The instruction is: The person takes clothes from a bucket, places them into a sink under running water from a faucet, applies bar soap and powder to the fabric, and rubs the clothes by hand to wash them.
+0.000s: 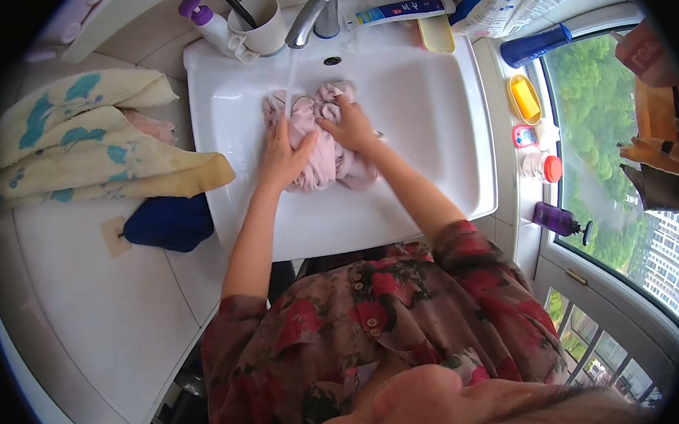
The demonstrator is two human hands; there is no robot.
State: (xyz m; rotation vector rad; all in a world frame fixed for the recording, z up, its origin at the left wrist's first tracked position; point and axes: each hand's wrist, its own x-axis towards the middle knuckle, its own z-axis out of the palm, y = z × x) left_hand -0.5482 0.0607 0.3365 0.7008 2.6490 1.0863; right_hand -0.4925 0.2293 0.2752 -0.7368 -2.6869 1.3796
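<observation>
A wet, bunched pink cloth [318,165] lies in the white sink [422,169], its folds gathered between my two hands. Water runs from the metal faucet [310,18] onto its left side, close to my left fingers. My left hand [283,155] grips the cloth's left edge, thumb laid across the folds. From the right, my right hand [349,127] clasps the upper part, fingers curled partly into the fabric. Some fingertips on both hands are hidden by the cloth.
Behind the basin stand a purple-capped bottle [211,30], a mug [265,32] and a toothpaste tube [402,11]. A yellow towel [114,166] hangs at left. Yellow soap [526,98], a red-lidded jar [541,168] and a purple bottle [555,219] line the right windowsill.
</observation>
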